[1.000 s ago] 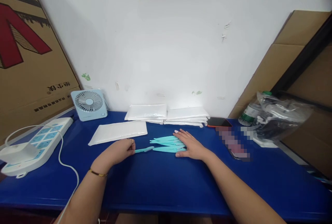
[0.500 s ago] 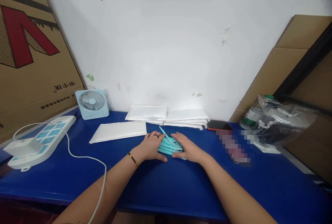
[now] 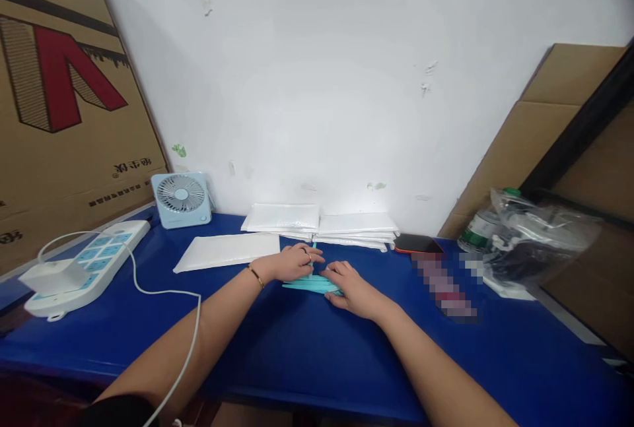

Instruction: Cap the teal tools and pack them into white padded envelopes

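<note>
A small pile of thin turquoise sticks [image 3: 308, 285] lies on the blue table, partly covered by my hands. My left hand [image 3: 297, 262], with rings and a bracelet, is over the left part of the pile. Its fingers are bent around a stick whose tip shows above the hand. My right hand [image 3: 351, 287] grips the right ends of the pile between thumb and fingers. My fingers hide much of the sticks. Behind them, white padded envelopes [image 3: 282, 217] form one stack beside a second envelope stack [image 3: 359, 224]. A single white envelope [image 3: 225, 252] lies flat to the left.
A light blue fan [image 3: 181, 199] and a power strip [image 3: 94, 265] with a plugged-in white charger [image 3: 53, 278] are on the left; its cable [image 3: 198, 328] passes over my left forearm. At right are a phone [image 3: 419, 243], a bottle [image 3: 480, 229] and a clear plastic bag [image 3: 539, 235].
My left hand has lifted slightly up and left, uncovering the left ends of the sticks. The raised stick is now more upright. My right hand stays at the pile; the view has shifted slightly.
</note>
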`<state>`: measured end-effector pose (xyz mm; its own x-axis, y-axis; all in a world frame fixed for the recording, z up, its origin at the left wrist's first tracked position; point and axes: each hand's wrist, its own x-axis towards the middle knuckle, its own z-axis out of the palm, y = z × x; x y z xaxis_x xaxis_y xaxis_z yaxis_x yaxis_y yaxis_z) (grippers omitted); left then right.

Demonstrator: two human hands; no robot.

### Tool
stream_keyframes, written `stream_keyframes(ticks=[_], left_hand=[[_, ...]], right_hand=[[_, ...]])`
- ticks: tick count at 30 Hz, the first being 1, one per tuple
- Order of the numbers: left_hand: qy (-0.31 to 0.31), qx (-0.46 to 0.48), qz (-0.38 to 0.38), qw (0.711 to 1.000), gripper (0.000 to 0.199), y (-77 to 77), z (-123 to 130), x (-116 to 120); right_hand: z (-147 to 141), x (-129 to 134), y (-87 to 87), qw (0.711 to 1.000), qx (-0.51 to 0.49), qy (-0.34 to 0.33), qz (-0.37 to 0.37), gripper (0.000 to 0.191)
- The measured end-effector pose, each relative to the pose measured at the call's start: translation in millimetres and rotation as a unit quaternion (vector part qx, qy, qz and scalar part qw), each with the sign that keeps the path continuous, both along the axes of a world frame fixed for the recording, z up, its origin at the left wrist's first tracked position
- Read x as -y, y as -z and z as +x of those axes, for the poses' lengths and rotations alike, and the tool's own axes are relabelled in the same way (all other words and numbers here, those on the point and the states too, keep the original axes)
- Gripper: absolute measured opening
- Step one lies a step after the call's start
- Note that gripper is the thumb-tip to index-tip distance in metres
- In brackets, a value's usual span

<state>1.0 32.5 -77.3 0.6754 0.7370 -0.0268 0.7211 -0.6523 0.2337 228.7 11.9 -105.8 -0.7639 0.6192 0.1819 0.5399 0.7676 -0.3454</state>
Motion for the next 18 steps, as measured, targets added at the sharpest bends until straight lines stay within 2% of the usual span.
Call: stream_keyframes(ticks=[2,4,8,11,13,15,18], left_hand=[[0.031,-0.008,-0.015,0.999,0.05,-0.9,-6,-14],[0.03,-0.025,0.028,0.999,0.053,1.2,-10,-25],[0.018,-0.035,0.111,0.993,0.03,6.8,-7,-35],[0.026,-0.029,0.124,0.992,0.012,7.6,4,-35],[0.013,-0.019,0.12,0.992,0.014,7.5,14,-33],[-0.009,-0.005,0.094,0.996,0.02,7.8,23,-30],[-0.031,0.025,0.056,0.998,0.035,8.7,30,-18]], right_hand=[[1,-1,-0.2,1.0,0.0,-0.004,-0.001,0.044],[1,-1,-0.7,1.0,0.0,-0.006,-0.002,0.044],[2,-1,0.4,1.0,-0.017,-0.008,-0.011,0.046],[3,-2,4.7,0.998,-0.062,0.024,-0.018,0.064],[4,-4,8.2,0.994,-0.08,0.067,-0.014,0.082],[6,-7,10.5,0.993,-0.07,0.095,-0.008,0.091],[9,-9,9.8,0.995,-0.031,0.091,-0.005,0.08]])
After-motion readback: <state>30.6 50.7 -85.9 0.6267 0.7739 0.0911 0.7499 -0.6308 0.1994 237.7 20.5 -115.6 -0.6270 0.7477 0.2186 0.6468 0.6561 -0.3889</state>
